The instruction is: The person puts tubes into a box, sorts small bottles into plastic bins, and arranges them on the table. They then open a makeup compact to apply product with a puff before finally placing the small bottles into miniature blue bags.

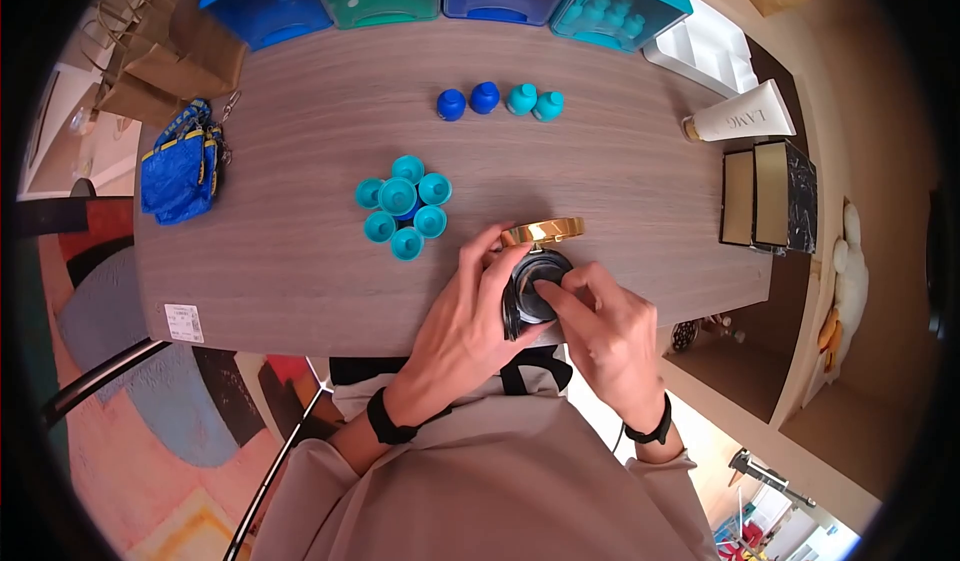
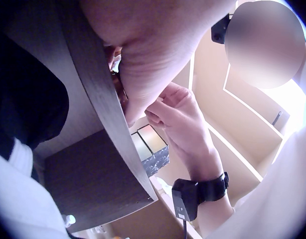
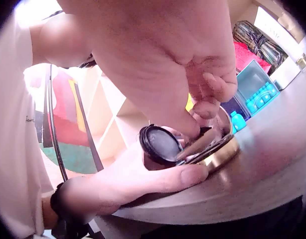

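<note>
Holding open compact (image 1: 538, 289), left hand (image 1: 462, 316) | grey-brown wood-grain table (image 1: 290, 131) | pale shelving (image 1: 840, 451) beside

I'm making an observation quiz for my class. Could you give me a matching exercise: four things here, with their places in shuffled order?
1. Tube
2. Compact
3. Blue bag
4. Teal cups

A. Gripped by the person's left hand
B. Clustered near the table's middle
C. Beside the white tray
D. At the table's left end

Pairs: 1-C, 2-A, 3-D, 4-B
</note>
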{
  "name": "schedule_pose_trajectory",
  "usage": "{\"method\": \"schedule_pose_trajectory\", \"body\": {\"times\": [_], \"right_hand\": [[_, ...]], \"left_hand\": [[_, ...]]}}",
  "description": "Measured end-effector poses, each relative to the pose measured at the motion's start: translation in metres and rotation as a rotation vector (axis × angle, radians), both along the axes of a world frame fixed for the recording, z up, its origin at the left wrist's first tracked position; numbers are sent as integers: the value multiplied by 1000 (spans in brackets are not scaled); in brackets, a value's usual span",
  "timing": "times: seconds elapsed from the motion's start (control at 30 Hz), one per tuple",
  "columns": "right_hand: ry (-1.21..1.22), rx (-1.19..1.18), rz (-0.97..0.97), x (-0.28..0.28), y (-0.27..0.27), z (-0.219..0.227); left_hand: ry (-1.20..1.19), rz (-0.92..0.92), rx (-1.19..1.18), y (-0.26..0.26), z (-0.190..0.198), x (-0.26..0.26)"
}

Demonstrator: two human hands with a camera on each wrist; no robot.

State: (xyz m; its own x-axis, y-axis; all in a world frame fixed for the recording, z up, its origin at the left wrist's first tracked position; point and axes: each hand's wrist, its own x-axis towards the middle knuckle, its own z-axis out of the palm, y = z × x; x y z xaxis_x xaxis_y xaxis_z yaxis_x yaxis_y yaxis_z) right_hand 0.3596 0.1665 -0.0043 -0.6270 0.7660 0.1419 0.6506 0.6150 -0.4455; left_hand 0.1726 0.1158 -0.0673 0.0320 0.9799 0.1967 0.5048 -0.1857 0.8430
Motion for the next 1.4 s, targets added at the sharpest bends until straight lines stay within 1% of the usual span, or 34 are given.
{"method": "schedule_pose_trajectory", "body": {"times": [0.13, 0.3, 0.43, 0.5, 0.6, 0.7, 0.83, 0.9, 0.97, 1.1, 1.23, 1.33, 1.4], "right_hand": [[1, 28, -6, -5, -6, -8], [125, -59, 1, 0, 1, -16], [94, -44, 34, 5, 5, -8], [63, -21, -23, 5, 5, 0], [79, 17, -19, 4, 6, -5], [92, 14, 6, -3, 5, -17], [114, -21, 17, 0, 7, -20], [60, 15, 59, 0, 9, -19], [37, 40, 57, -1, 10, -18], [-3, 89, 35, -5, 10, -19], [25, 67, 22, -4, 8, -15], [92, 60, 14, 0, 13, -10], [85, 38, 69, 1, 16, -12]], "left_hand": [[-4, -10, 23, 2, 0, 0], [-2, -5, 18, 1, 1, 1], [4, 1, 3, 1, -1, 0], [-7, -1, -1, 1, -1, 0], [-2, 2, 8, 1, -1, 1], [6, -7, 14, 2, 0, 0], [-3, -12, 23, 1, -1, -1], [1, -17, 25, 1, -2, 1], [-23, -2, -4, 1, -2, 1], [6, -5, 6, 2, 0, 0], [-7, -3, 9, 1, -1, 0], [-11, -4, 11, 1, -2, 0], [-15, -7, 21, 2, -1, 1]]}}
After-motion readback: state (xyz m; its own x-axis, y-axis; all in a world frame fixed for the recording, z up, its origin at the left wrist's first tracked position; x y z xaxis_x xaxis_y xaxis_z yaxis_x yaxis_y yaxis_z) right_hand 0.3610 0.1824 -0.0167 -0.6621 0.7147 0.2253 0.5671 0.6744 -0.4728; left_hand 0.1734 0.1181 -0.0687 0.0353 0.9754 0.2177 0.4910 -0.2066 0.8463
